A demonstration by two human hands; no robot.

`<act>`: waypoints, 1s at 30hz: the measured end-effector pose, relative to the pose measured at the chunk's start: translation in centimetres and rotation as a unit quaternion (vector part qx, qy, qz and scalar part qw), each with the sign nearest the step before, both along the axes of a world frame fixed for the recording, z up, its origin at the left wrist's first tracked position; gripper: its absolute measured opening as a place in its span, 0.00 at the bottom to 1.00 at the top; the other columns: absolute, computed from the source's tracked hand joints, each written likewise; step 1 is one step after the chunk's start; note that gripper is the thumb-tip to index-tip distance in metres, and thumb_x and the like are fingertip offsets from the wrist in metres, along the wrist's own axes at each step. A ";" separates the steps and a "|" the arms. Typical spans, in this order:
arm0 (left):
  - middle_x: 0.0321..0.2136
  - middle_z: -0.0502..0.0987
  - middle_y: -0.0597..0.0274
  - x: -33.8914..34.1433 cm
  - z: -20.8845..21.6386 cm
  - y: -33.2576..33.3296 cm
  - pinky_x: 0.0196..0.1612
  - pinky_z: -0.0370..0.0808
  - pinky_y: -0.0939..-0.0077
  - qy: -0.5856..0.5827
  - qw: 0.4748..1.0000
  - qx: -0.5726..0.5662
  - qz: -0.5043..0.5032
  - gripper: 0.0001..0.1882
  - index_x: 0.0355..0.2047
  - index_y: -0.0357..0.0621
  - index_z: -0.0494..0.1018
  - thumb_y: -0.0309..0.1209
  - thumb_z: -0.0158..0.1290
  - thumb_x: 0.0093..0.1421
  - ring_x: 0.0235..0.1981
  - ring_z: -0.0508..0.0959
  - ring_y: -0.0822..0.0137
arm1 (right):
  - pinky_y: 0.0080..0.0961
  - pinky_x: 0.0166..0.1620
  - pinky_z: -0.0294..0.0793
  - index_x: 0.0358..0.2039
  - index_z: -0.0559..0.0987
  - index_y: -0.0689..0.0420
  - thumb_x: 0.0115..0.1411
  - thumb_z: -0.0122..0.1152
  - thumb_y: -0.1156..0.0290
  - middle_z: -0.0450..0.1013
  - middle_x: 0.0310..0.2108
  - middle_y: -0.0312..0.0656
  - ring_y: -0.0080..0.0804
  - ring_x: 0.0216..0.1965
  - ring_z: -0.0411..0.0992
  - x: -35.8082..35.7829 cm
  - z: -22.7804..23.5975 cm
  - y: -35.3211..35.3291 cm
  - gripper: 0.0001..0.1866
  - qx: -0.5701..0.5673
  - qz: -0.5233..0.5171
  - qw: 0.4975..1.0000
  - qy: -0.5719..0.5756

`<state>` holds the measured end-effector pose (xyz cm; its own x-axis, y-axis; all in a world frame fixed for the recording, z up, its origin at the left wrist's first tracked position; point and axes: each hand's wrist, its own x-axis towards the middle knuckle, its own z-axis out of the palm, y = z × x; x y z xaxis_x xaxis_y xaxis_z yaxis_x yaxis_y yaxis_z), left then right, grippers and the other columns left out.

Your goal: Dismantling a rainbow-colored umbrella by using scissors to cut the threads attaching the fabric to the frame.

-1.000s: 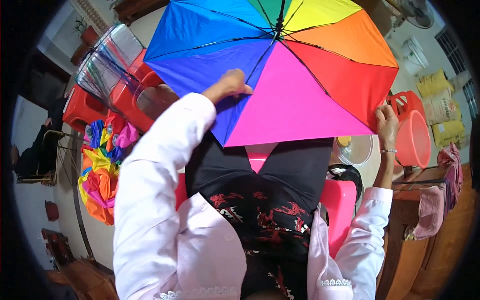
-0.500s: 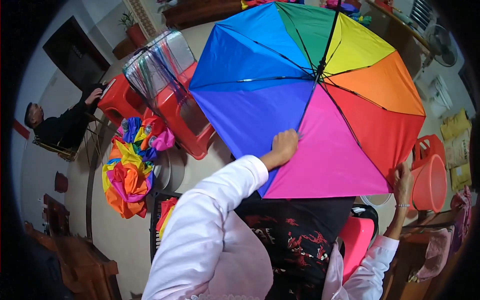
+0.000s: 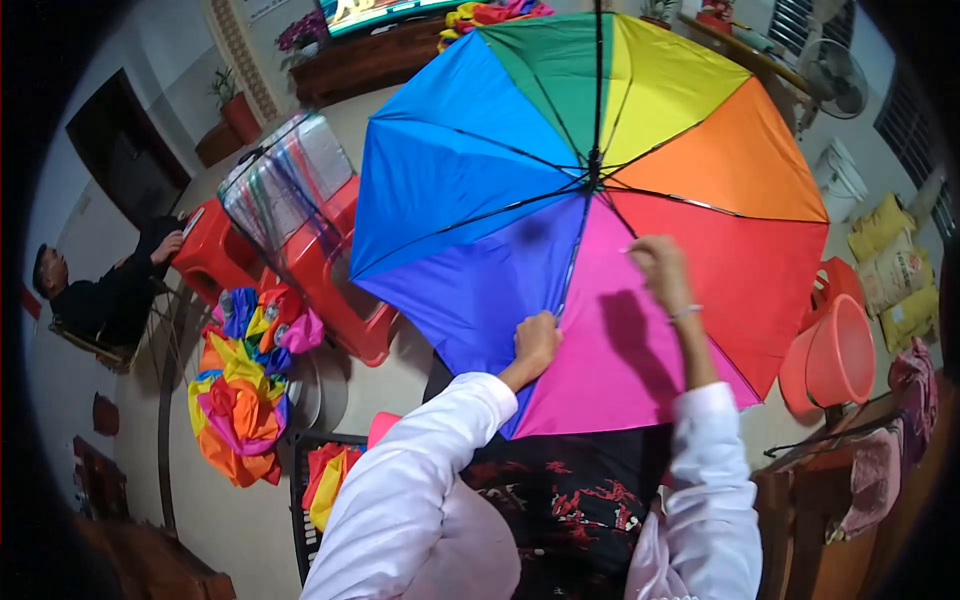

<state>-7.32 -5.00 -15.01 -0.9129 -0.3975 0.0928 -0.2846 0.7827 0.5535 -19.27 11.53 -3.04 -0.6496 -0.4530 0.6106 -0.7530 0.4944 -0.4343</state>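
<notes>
An opened rainbow umbrella spreads over my lap, its inner side with black ribs and shaft facing me. My left hand is closed around the rib between the purple and pink panels, partway toward the near rim. Over the pink panel, my right hand is raised below the hub, fingers pinched together close to the rib beside the red panel. What its fingertips hold, if anything, is too small to make out. A shadow of this hand falls on the pink cloth.
Folded rainbow cloth is heaped at the left, near red stools bearing a silver bundle with coloured strands. A black crate sits by my left arm. Rightward are a coral bucket and sacks. Another person sits far left.
My right hand has left the umbrella's near right rim and moved up and inward over the pink panel. My left hand stays on its rib. The view has shifted, showing a screen at the back.
</notes>
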 end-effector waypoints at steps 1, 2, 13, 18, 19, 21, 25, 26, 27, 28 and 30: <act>0.23 0.75 0.48 -0.3 0.1 0.0 0.30 0.73 0.57 0.003 1.000 0.000 -0.010 0.10 0.21 0.37 0.71 0.33 0.53 0.46 0.25 0.76 0.51 | 0.29 0.28 0.67 0.22 0.74 0.59 0.48 0.55 0.74 0.70 0.21 0.45 0.37 0.25 0.68 0.3 -2.0 -1.4 0.02 -0.002 -0.004 1.000 0.003; 0.21 0.75 0.49 -0.5 0.1 0.0 0.29 0.73 0.60 -0.013 0.999 0.047 0.006 0.10 0.21 0.37 0.72 0.34 0.53 0.46 0.24 0.77 0.53 | 0.29 0.27 0.67 0.21 0.73 0.59 0.48 0.54 0.75 0.69 0.19 0.45 0.36 0.23 0.68 0.6 -3.6 -2.3 0.02 0.002 0.001 0.997 -0.083; 0.10 0.73 0.59 1.4 0.9 -1.5 0.18 0.70 0.72 -0.088 0.942 0.323 0.032 0.11 0.17 0.40 0.73 0.35 0.50 0.47 0.10 0.72 0.67 | 0.43 0.28 0.68 0.18 0.73 0.62 0.46 0.48 0.73 0.70 0.20 0.54 0.51 0.24 0.70 5.1 -11.1 -5.0 0.07 0.045 -0.019 0.977 -0.206; 0.10 0.71 0.60 0.4 1.9 -2.1 0.10 0.62 0.78 -0.061 0.910 0.411 0.012 0.12 0.14 0.38 0.70 0.28 0.45 0.51 0.07 0.67 0.73 | 0.42 0.26 0.67 0.16 0.72 0.62 0.45 0.48 0.76 0.68 0.18 0.57 0.52 0.22 0.69 4.1 -9.9 -5.4 0.06 0.047 -0.100 0.983 -0.146; 0.10 0.71 0.59 0.0 2.0 -1.7 0.10 0.62 0.78 -0.060 0.903 0.425 0.028 0.12 0.14 0.37 0.70 0.27 0.44 0.51 0.08 0.66 0.73 | 0.42 0.27 0.68 0.17 0.73 0.62 0.45 0.49 0.76 0.69 0.20 0.56 0.52 0.24 0.69 3.9 -10.4 -5.3 0.05 0.051 -0.118 0.982 -0.136; 0.11 0.71 0.59 0.0 1.7 -2.1 0.10 0.61 0.78 -0.066 0.896 0.436 0.055 0.11 0.15 0.37 0.70 0.27 0.44 0.52 0.08 0.66 0.73 | 0.42 0.29 0.68 0.20 0.73 0.61 0.45 0.50 0.75 0.70 0.22 0.55 0.50 0.26 0.70 4.4 -11.1 -6.0 0.04 0.071 -0.114 0.981 -0.136; 0.11 0.71 0.60 0.1 1.4 -2.1 0.10 0.60 0.79 -0.078 0.889 0.450 0.039 0.11 0.16 0.38 0.70 0.27 0.45 0.52 0.08 0.66 0.73 | 0.41 0.33 0.70 0.25 0.74 0.59 0.45 0.51 0.75 0.72 0.28 0.51 0.47 0.31 0.71 5.4 -11.2 -6.4 0.06 0.144 -0.082 0.972 -0.166; 0.12 0.70 0.61 0.2 1.3 -2.1 0.10 0.60 0.79 -0.073 0.887 0.454 0.042 0.11 0.16 0.38 0.70 0.27 0.45 0.53 0.08 0.66 0.74 | 0.40 0.34 0.70 0.27 0.74 0.59 0.45 0.51 0.75 0.72 0.29 0.50 0.47 0.32 0.71 5.8 -11.1 -6.4 0.07 0.169 -0.064 0.966 -0.183; 0.12 0.70 0.61 0.2 1.4 -2.1 0.10 0.60 0.80 -0.067 0.885 0.459 0.044 0.11 0.16 0.38 0.70 0.27 0.46 0.53 0.08 0.66 0.74 | 0.40 0.34 0.70 0.27 0.74 0.59 0.45 0.51 0.75 0.72 0.29 0.50 0.47 0.32 0.71 6.1 -10.9 -6.5 0.07 0.168 -0.067 0.965 -0.190; 0.12 0.70 0.61 0.4 1.3 -2.2 0.10 0.59 0.80 -0.060 0.883 0.463 0.046 0.11 0.16 0.38 0.70 0.27 0.46 0.53 0.08 0.66 0.74 | 0.40 0.35 0.70 0.28 0.74 0.58 0.46 0.50 0.74 0.72 0.31 0.51 0.47 0.34 0.71 6.3 -10.6 -6.6 0.08 0.197 -0.055 0.957 -0.204; 0.12 0.70 0.61 0.6 1.3 -2.1 0.10 0.59 0.81 -0.065 0.879 0.471 0.047 0.10 0.16 0.37 0.70 0.27 0.46 0.53 0.09 0.66 0.74 | 0.40 0.38 0.72 0.31 0.76 0.58 0.49 0.48 0.74 0.72 0.35 0.52 0.48 0.38 0.71 6.7 -9.9 -6.7 0.10 0.253 -0.029 0.940 -0.228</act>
